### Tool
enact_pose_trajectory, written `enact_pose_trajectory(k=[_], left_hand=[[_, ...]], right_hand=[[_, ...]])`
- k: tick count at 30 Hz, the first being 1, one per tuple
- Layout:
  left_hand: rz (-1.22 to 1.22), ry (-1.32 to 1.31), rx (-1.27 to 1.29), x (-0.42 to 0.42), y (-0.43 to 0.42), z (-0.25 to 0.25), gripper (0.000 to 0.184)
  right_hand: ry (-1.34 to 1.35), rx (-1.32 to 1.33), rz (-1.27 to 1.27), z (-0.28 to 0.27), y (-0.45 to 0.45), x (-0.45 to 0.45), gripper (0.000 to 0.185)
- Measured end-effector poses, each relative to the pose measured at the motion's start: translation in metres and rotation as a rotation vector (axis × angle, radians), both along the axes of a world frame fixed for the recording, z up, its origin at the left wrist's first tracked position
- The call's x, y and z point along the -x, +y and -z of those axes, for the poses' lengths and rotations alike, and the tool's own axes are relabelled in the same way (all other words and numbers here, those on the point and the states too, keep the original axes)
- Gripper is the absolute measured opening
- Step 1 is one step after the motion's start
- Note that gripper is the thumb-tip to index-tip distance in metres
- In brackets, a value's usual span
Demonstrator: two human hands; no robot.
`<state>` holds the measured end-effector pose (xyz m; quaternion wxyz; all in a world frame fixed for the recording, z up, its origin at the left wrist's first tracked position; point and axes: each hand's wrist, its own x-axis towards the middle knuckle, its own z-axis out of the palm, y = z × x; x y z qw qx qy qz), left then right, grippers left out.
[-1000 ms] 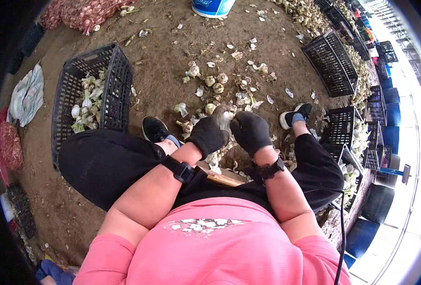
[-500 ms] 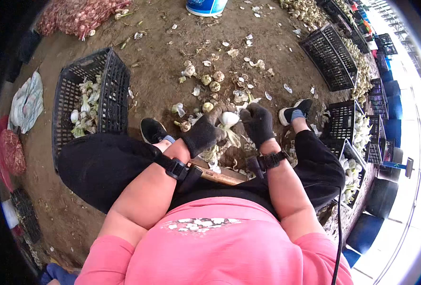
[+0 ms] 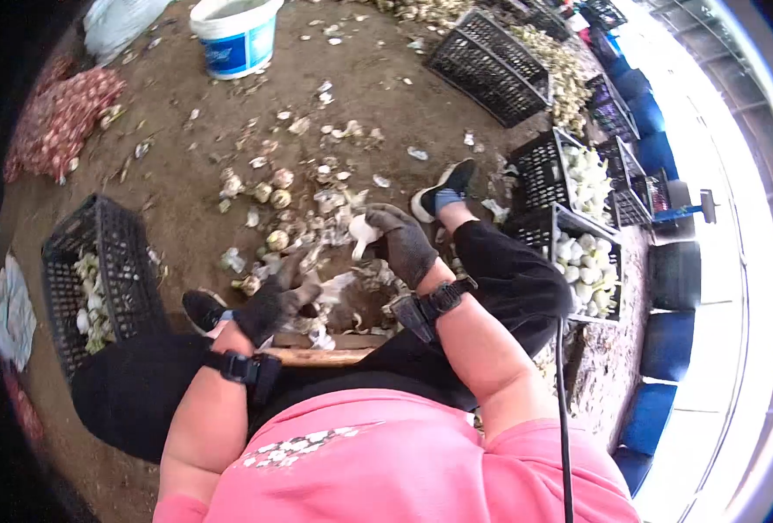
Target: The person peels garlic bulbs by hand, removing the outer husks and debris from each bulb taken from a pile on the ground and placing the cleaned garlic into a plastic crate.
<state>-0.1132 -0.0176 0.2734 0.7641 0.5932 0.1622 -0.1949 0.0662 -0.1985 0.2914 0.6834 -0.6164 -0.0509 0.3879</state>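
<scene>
My right hand [image 3: 401, 242], in a dark work glove, is closed around a white garlic bulb [image 3: 364, 232] that pokes out on its left side. My left hand [image 3: 275, 301], gloved too, is lower and to the left, its fingers apart and holding nothing that I can see. Pale peelings [image 3: 334, 288] lie just beyond its fingertips. Several unpeeled garlic bulbs [image 3: 280, 198] rest on the dirt ahead of my hands. Across my lap, below both hands, runs a wooden bar [image 3: 317, 357].
At my left stands a black crate [image 3: 125, 270] with some stemmed garlic inside. Crates of white garlic [image 3: 585, 272] line my right side, near my knee. A blue and white bucket [image 3: 238, 44] and a red net sack [image 3: 64, 122] are farther off. Peel scraps litter the ground.
My hands have come apart: the right keeps the garlic bulb, while the left has let go and moved down and left. The whole view has turned toward the right.
</scene>
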Motion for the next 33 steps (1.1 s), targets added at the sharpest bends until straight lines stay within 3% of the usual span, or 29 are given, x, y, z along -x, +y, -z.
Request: enact_pose_trajectory(k=[1, 2, 3, 4, 5, 6, 7, 8, 10, 12, 13, 14, 16, 18, 20, 21, 22, 24, 25, 26, 28, 29, 32, 33], left_hand=[[-0.053, -0.348, -0.277, 0.001, 0.004, 0.024, 0.069], [0.051, -0.219, -0.27, 0.007, 0.016, 0.042, 0.068], [-0.058, -0.23, -0.193, 0.016, 0.018, 0.072, 0.07], [0.092, -0.25, -0.477, 0.017, 0.031, 0.087, 0.074], [0.11, -0.24, -0.541, 0.014, 0.033, 0.091, 0.075], [0.127, -0.223, -0.605, 0.013, 0.033, 0.093, 0.077], [0.116, -0.215, -0.628, 0.012, 0.034, 0.093, 0.078], [0.091, -0.216, -0.609, 0.008, 0.033, 0.09, 0.078], [0.037, -0.231, -0.535, 0.0, 0.028, 0.078, 0.079], [-0.04, -0.249, -0.411, -0.007, 0.022, 0.059, 0.08], [-0.089, -0.251, -0.339, -0.01, 0.019, 0.048, 0.081], [-0.14, -0.238, -0.251, -0.01, 0.017, 0.04, 0.081], [-0.257, -0.198, -0.049, -0.01, 0.011, 0.035, 0.083], [-0.373, -0.14, 0.274, -0.003, 0.002, 0.054, 0.09], [-0.401, -0.141, 0.634, -0.003, 0.014, 0.008, 0.091], [-0.452, -0.113, 0.369, -0.008, 0.018, 0.004, 0.089], [-0.586, -0.165, 0.194, -0.005, 0.017, 0.032, 0.078], [-0.554, -0.027, -0.452, 0.005, 0.021, 0.085, 0.063], [-0.609, -0.042, -0.534, 0.008, 0.013, 0.101, 0.055], [-0.539, 0.04, -0.386, 0.005, 0.017, 0.066, 0.055], [-0.512, -0.008, -0.294, -0.002, 0.019, 0.042, 0.056], [-0.617, -0.202, -0.563, -0.003, 0.013, 0.048, 0.056], [-0.584, 0.086, -0.219, 0.002, 0.023, 0.042, 0.057], [-0.599, 0.096, -0.219, 0.004, 0.017, 0.063, 0.057]], right_hand=[[0.293, -0.15, 0.27, 0.02, -0.02, -0.038, 0.016], [0.159, -0.252, 0.317, -0.008, -0.046, -0.057, 0.014], [0.103, -0.314, 0.339, -0.002, -0.085, -0.096, 0.016], [0.251, -0.832, 0.151, -0.009, -0.121, -0.14, 0.025], [0.195, -0.567, 0.543, -0.085, -0.12, -0.12, 0.038], [0.048, -0.485, 0.85, -0.05, -0.176, -0.184, 0.049], [0.024, -0.309, 1.037, -0.088, -0.165, -0.17, 0.053], [-0.042, -0.228, 0.999, -0.069, -0.174, -0.192, 0.044], [-0.281, -0.191, 0.3, -0.037, -0.139, -0.179, 0.037], [-0.674, -0.048, 0.487, -0.035, -0.021, -0.077, 0.027], [-0.211, -0.233, 0.33, -0.013, 0.009, -0.045, 0.032], [-0.472, -0.178, 0.149, 0.006, 0.046, 0.003, 0.029], [-0.848, -0.012, -0.459, 0.091, 0.071, 0.049, 0.034], [-0.909, 0.614, -0.88, 0.153, 0.078, 0.036, 0.033], [-0.835, 0.961, -0.958, 0.153, 0.093, 0.003, 0.028], [-0.899, 0.945, -0.766, 0.14, 0.106, 0.002, 0.028], [-0.952, 0.93, -0.581, 0.124, 0.116, 0.003, 0.029], [-0.992, 0.834, -0.431, 0.122, 0.141, -0.014, 0.031], [-1.075, 0.694, -0.256, 0.135, 0.151, -0.019, 0.028], [-1.208, 0.662, -0.257, 0.129, 0.169, -0.023, 0.026], [-1.233, 0.573, -0.322, 0.119, 0.208, -0.024, 0.031], [-1.298, 0.496, -0.349, 0.128, 0.228, -0.026, 0.034], [-1.297, 0.385, -0.516, 0.141, 0.288, -0.017, 0.053], [-1.321, 0.451, -0.645, 0.152, 0.304, -0.016, 0.057]])
